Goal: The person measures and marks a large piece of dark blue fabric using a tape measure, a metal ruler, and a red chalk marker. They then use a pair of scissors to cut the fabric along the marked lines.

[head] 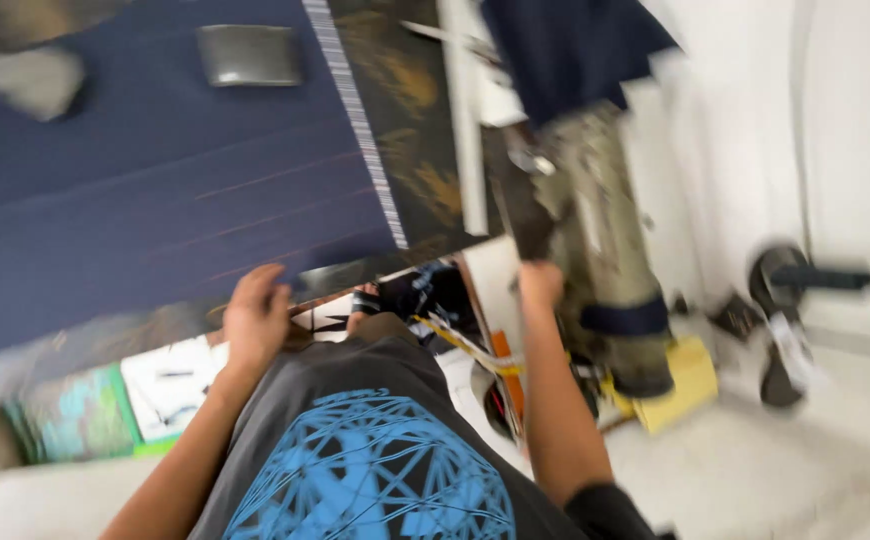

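The view is motion-blurred. A wide navy cloth [155, 190] with a white striped edge [360, 120] lies over a dark table [420, 150]. My left hand [255, 315] sits at the cloth's near edge, with its fingers curled over the hem. Past the table's end, my right hand [540, 282] is closed around the lower end of a dark elongated object [520, 215]; what that object is cannot be made out. My grey shirt with a blue pattern [375, 460] fills the bottom of the view.
A dark rectangular block [250, 55] and a pale grey lump [30, 80] rest on the cloth's far side. Another person in olive trousers [605, 230] and yellow footwear [690, 375] stands close on the right. A black wheeled base [785, 300] sits on the white floor. Papers [165, 385] lie below the table.
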